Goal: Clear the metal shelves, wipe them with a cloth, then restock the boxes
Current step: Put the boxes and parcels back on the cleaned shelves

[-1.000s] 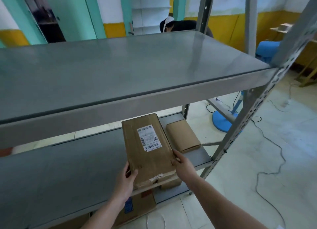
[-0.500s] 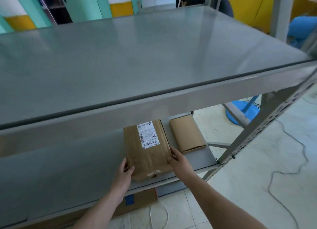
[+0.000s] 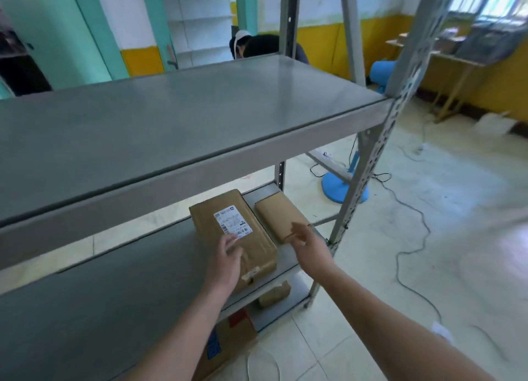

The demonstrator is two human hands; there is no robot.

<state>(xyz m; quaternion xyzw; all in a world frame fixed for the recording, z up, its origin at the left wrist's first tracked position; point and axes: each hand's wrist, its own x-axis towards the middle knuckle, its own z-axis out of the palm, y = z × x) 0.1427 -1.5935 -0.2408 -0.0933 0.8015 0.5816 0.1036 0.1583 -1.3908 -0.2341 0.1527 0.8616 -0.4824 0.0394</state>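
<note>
The labelled box (image 3: 234,232), gripped a moment ago, is now lying flat on the middle shelf (image 3: 128,280), just beside the smaller box (image 3: 281,217). The left hand (image 3: 225,262), fingers slack, is lingering over it; the right hand (image 3: 310,246) is pulling away empty and relaxed, so restocking is advancing.

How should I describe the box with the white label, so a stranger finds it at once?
Find the grey metal rack and look under its wide upper shelf, at the right end of the next shelf. Two brown cardboard boxes lie there side by side. It is the larger left box, with a white barcode label; the smaller box beside it is plain.
</note>
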